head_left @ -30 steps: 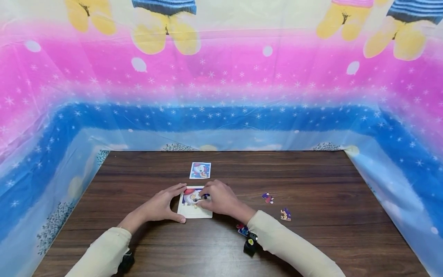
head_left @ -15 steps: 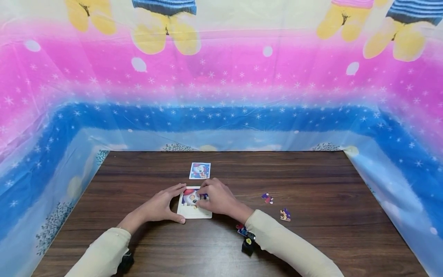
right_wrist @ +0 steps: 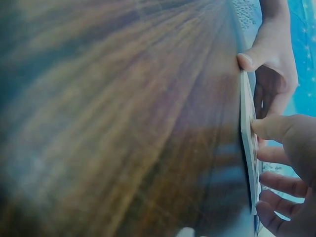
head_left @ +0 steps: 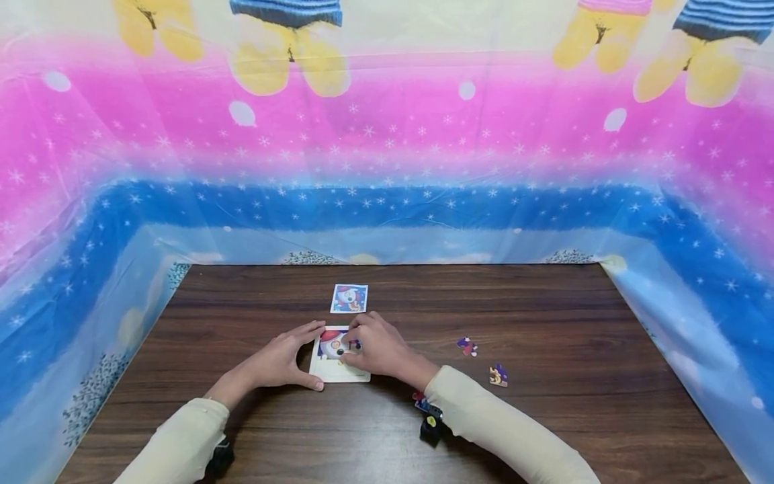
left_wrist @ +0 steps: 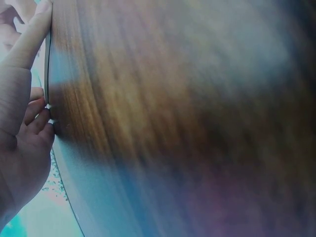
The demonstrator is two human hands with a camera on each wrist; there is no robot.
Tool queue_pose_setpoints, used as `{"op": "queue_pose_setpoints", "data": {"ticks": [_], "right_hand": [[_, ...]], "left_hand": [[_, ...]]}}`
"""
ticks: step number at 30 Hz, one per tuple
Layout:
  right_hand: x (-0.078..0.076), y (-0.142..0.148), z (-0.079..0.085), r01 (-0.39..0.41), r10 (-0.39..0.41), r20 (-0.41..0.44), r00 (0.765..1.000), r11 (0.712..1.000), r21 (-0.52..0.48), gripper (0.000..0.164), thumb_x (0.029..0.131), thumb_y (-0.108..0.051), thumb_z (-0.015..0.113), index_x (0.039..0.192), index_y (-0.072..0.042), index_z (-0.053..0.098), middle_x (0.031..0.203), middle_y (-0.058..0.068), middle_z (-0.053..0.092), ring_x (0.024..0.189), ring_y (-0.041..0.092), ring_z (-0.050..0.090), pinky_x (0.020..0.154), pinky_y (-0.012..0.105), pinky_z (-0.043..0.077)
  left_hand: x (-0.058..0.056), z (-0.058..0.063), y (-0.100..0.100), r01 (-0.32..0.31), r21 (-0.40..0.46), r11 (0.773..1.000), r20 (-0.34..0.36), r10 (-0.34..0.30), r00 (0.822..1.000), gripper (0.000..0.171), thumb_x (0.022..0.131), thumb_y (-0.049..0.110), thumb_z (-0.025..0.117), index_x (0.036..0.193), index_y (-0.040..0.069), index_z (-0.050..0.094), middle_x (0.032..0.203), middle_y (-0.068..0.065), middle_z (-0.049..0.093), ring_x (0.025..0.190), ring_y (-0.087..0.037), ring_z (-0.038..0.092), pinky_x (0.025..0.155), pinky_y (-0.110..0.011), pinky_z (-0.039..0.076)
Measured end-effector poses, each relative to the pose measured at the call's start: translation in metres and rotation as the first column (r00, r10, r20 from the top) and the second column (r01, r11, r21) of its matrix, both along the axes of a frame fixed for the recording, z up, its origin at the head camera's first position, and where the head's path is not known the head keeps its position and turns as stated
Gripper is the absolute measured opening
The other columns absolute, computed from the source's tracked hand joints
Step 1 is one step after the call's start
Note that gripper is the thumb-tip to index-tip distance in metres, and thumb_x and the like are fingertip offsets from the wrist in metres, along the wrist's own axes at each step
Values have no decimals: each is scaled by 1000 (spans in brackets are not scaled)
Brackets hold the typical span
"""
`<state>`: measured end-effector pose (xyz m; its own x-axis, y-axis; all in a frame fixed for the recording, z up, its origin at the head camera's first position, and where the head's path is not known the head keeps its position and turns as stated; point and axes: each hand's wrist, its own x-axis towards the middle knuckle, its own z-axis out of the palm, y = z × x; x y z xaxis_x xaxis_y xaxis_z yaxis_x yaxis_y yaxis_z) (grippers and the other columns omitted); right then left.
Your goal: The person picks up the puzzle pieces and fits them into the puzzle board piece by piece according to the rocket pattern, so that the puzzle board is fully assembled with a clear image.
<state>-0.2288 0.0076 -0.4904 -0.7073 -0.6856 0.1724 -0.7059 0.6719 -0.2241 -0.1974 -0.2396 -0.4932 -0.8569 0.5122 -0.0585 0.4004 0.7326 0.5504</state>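
Observation:
A white-bordered jigsaw board (head_left: 345, 374) lies on the table, its upper part filled with a cartoon picture and its lower part pale. My left hand (head_left: 278, 355) holds the board at its left side, thumb at the near corner and fingers at the far one. Over the right half bends my right hand (head_left: 381, 346), thumb and fingertips pinching a dark puzzle piece (head_left: 355, 345) against the picture; the hand hides much of that piece. The right wrist view shows these fingertips right at the face of the board (right_wrist: 248, 148).
Behind the board lies a small picture card (head_left: 349, 298). To the right are two loose puzzle pieces, a purple-red one (head_left: 467, 346) and a purple-yellow one (head_left: 498, 375). Another piece (head_left: 420, 400) shows partly from under the right wrist. A patterned cloth (head_left: 387, 202) surrounds the table (head_left: 544, 309).
My right hand and forearm have shifted slightly left, and its fingers have made small movements over the dark piece. The left hand has kept its place on the board.

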Motion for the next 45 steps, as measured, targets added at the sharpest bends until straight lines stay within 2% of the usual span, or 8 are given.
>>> {"op": "queue_pose_setpoints", "data": {"ticks": [4, 8, 16, 20, 26, 39, 45], "right_hand": [[-1, 4, 2, -24, 25, 17, 1000, 1000, -6, 31, 91, -41, 76, 115, -20, 80, 121, 1, 68, 109, 18, 58, 91, 30, 51], [0, 16, 7, -40, 42, 35, 999, 998, -53, 33, 94, -39, 73, 119, -19, 79, 124, 1, 69, 112, 19, 59, 95, 33, 52], [1, 61, 11, -52, 60, 38, 998, 980, -191, 35, 97, -36, 72, 123, -14, 76, 124, 2, 72, 116, 19, 63, 98, 40, 52], [2, 85, 13, -46, 53, 21, 998, 968, -246, 37, 96, -35, 72, 126, -14, 74, 125, 3, 71, 116, 20, 63, 95, 42, 54], [7, 121, 16, -29, 16, -57, 998, 970, -240, 36, 97, -36, 72, 126, -15, 75, 122, 2, 72, 114, 18, 64, 93, 41, 55], [7, 195, 10, 15, -31, -62, 998, 969, -248, 37, 96, -33, 74, 127, -13, 74, 123, 0, 71, 111, 17, 64, 86, 42, 56], [3, 216, 1, 48, -65, -63, 996, 968, -245, 35, 94, -30, 75, 124, -12, 75, 121, 3, 72, 112, 23, 65, 91, 49, 55]], "left_hand": [[1, -1, 0, -4, -3, 1000, 1, 4, 1000, 114, 74, 63, 84, 158, 3, 37, 165, -19, 30, 148, -42, 34, 112, -62, 36], [1, 0, 0, -5, -1, 1000, 8, 5, 1000, 114, 74, 64, 84, 158, 3, 36, 165, -20, 29, 148, -42, 33, 112, -63, 35], [1, 0, 0, -9, -5, 1000, -3, 9, 1000, 115, 73, 63, 85, 159, 4, 35, 164, -21, 30, 148, -44, 33, 112, -65, 34], [1, 0, -1, -8, -8, 1000, -11, 8, 1000, 115, 73, 62, 85, 159, 4, 36, 164, -22, 30, 148, -44, 33, 112, -64, 34], [1, 1, 0, -11, -13, 1000, -15, 10, 1000, 115, 73, 61, 86, 158, 3, 36, 164, -23, 30, 147, -45, 33, 111, -65, 34], [2, 0, 0, -20, -15, 1000, -3, 20, 1000, 116, 72, 64, 84, 159, 5, 35, 165, -20, 29, 148, -45, 32, 112, -67, 32], [3, 1, -1, -13, -5, 1000, -17, 13, 1000, 116, 72, 62, 86, 158, 3, 36, 164, -22, 31, 147, -46, 33, 111, -66, 33]]}}
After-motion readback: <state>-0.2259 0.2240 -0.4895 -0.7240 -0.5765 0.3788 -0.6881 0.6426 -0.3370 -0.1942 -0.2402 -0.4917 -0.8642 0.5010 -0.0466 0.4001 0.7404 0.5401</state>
